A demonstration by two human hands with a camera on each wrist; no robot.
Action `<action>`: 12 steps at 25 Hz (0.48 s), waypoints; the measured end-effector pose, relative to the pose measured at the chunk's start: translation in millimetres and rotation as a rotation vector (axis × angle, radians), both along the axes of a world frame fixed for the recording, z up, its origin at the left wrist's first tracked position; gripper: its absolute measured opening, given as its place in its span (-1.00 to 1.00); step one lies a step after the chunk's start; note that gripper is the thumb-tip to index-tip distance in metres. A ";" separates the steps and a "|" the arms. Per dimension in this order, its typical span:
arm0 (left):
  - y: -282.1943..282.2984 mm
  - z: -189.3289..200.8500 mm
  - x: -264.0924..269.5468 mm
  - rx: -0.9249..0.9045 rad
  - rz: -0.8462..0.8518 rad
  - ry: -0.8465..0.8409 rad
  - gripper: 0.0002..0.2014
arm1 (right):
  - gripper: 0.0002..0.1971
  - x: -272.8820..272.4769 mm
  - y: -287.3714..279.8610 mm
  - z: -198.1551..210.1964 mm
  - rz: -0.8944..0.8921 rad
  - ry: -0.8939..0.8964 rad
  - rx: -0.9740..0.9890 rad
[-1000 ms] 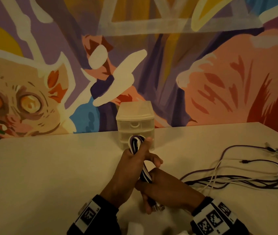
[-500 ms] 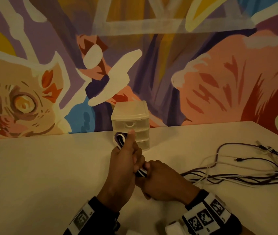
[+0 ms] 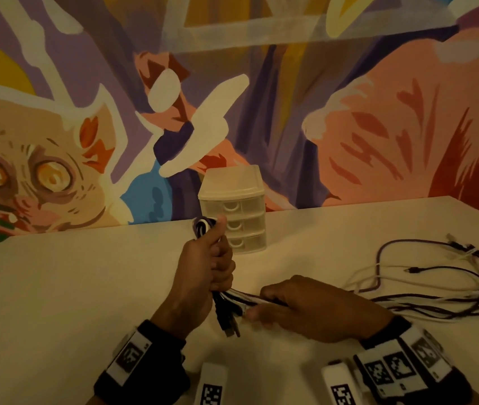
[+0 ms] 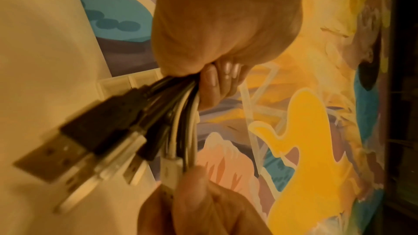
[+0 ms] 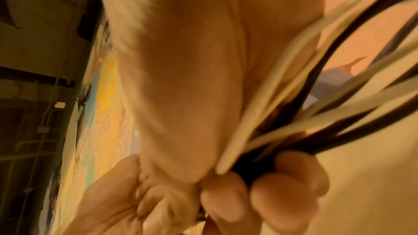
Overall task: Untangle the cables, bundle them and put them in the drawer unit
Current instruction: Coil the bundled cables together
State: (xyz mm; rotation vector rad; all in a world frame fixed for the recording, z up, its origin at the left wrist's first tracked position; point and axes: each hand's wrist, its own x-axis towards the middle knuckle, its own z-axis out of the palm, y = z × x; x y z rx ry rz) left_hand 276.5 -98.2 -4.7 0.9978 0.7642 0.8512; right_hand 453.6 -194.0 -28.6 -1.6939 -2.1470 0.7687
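Painted wall (image 3: pixel 378 127) behind, pale table (image 3: pixel 57 287) below – dim warm light.

Left hand (image 3: pixel 203 270) is a fist around the folded bundle (image 3: pixel 203 225); its looped top pokes out above the thumb, dark and white strands side by side. From the fist's underside a cluster of plugs (image 4: pixel 74 142) hangs free, flat metal ends in black and whitish housings, blurred in the left wrist view.

Right hand (image 3: pixel 314 308) sits just right of the left, fingers (image 5: pixel 226 205) curled round the same strands where they leave the bundle. The right wrist view shows them fanning out of that grip.

Outward from there the loose cables (image 3: pixel 437 285) trail right across the table in slack, crossing loops – thin, round, some dark, some white, small plugs at the far ends.

Key relation: the bundle's long axis runs nearly upright in the left fist, while the unwound length lies off to the right, on the right hand's side. I judge that hand is the one to feed the slack in.

Drawer unit (image 3: pixel 232 209) stands just beyond the left fist, against the wall: boxy translucent plastic, three drawers, all closed.
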 end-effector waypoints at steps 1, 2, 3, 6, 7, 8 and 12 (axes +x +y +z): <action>0.8 -1.4 -1.7 0.009 -0.014 0.038 -0.37 | -0.51 -0.2 -0.9 1.1 0.024 -0.005 -0.011; 1.4 -2.5 -4.1 0.019 -0.025 0.063 -0.38 | -0.54 1.5 -2.0 0.9 0.041 -0.006 -0.020; 2.6 -2.7 -6.1 0.031 -0.032 0.078 -0.39 | -0.57 5.1 -2.7 0.0 0.051 0.006 -0.022; 7.6 -3.6 -14.0 0.034 -0.035 0.079 -0.40 | -0.71 12.3 -4.0 -8.2 0.067 -0.015 -0.009; 8.3 -3.5 -16.2 0.026 -0.036 0.078 -0.40 | -0.73 14.1 -2.5 -12.9 0.058 -0.088 0.047; 8.3 -3.1 -17.5 0.021 -0.032 0.075 -0.40 | -0.76 13.7 -1.3 -15.3 0.034 -0.171 0.115; 10.7 3.8 -25.4 -0.006 0.056 -0.024 -0.41 | -0.50 -8.3 1.9 -7.7 -0.054 -0.139 0.244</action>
